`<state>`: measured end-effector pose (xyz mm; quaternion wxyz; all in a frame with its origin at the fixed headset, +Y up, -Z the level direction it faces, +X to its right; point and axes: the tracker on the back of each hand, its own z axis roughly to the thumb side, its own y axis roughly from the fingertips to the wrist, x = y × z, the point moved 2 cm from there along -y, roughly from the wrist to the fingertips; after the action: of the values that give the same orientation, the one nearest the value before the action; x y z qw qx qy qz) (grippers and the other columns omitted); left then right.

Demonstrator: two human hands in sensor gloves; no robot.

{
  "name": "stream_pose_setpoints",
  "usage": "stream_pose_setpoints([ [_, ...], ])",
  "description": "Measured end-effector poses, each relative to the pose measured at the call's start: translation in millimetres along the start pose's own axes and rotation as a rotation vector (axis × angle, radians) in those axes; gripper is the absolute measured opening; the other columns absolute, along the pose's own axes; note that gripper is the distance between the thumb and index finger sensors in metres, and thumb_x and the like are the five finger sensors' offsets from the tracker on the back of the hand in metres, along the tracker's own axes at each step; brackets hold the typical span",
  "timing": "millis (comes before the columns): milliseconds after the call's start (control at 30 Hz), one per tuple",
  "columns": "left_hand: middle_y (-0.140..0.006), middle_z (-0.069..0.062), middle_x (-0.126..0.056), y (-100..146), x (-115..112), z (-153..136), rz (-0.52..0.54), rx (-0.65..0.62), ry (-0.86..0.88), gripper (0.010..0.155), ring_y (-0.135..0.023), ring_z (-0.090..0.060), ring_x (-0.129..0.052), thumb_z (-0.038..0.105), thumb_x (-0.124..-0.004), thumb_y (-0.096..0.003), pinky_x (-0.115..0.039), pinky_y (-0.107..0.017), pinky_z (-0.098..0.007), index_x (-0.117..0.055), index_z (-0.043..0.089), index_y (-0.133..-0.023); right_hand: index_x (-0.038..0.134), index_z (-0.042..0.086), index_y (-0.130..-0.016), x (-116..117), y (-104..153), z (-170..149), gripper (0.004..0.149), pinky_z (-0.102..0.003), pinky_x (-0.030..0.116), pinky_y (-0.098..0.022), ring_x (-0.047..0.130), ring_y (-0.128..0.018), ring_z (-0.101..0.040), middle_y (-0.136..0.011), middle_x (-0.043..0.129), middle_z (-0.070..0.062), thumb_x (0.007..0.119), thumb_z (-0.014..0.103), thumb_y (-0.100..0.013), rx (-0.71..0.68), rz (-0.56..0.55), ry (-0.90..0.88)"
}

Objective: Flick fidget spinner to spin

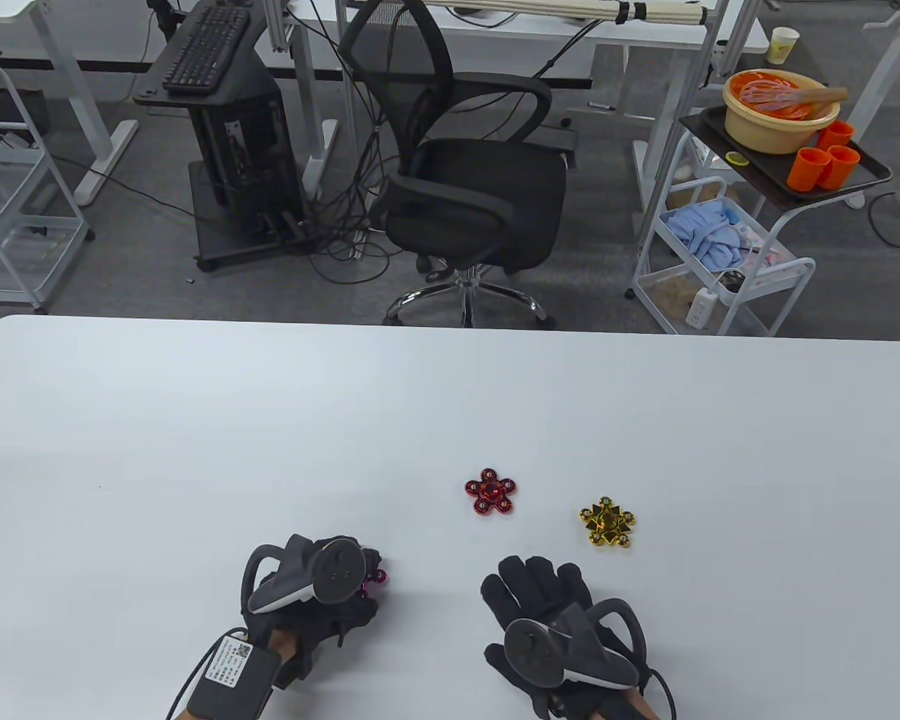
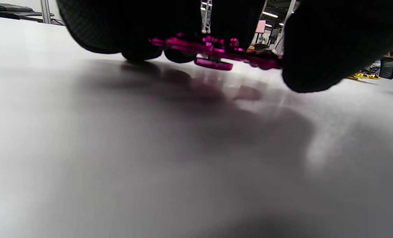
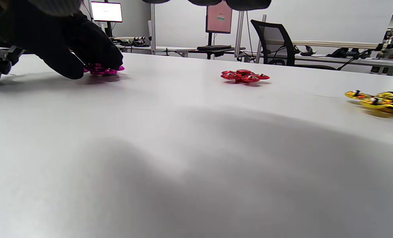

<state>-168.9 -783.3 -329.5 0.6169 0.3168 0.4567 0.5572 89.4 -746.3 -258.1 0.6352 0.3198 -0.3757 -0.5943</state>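
A magenta fidget spinner (image 1: 376, 578) lies on the white table (image 1: 195, 420) under my left hand (image 1: 345, 585). In the left wrist view the spinner (image 2: 216, 49) sits flat under the gloved fingers (image 2: 312, 46), which touch it from above. It also shows in the right wrist view (image 3: 104, 69) beneath the left hand (image 3: 84, 49). My right hand (image 1: 540, 600) hovers over the table, fingers spread, holding nothing. A red spinner (image 1: 490, 491) and a gold spinner (image 1: 607, 522) lie beyond it, also visible in the right wrist view as red (image 3: 244, 76) and gold (image 3: 381, 100).
An office chair (image 1: 465, 172) stands beyond the table's far edge. A cart (image 1: 757, 217) with a bowl and orange cups stands at the back right. A computer stand (image 1: 232, 135) is at the back left.
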Motion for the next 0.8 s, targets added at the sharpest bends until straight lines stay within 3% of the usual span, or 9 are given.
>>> stream_pose_setpoints([
  [433, -0.108, -0.008, -0.059, 3, -6, 3, -0.059, -0.005, -0.007, 0.063, -0.101, -0.034, -0.068, 0.056, -0.085, -0.0422, -0.064, -0.071, -0.056, -0.060, 0.032, -0.095, 0.031, 0.023, -0.104, 3, -61, 34, 0.071, -0.069, 0.027, -0.073, 0.030, -0.101, -0.050, -0.113, 0.022, -0.014, 0.059, 0.057, -0.047, -0.029, 0.055, -0.082],
  [800, -0.112, -0.013, -0.050, 14, 5, -4, -0.057, 0.023, -0.031, 0.076, -0.103, -0.041, -0.061, 0.061, -0.083, -0.0400, -0.060, -0.072, -0.060, -0.049, 0.031, -0.100, 0.032, 0.024, -0.104, 0, -84, 39, 0.070, -0.070, 0.027, -0.073, 0.030, -0.101, -0.050, -0.113, 0.023, -0.014, 0.060, 0.055, -0.048, 0.011, 0.069, -0.098],
])
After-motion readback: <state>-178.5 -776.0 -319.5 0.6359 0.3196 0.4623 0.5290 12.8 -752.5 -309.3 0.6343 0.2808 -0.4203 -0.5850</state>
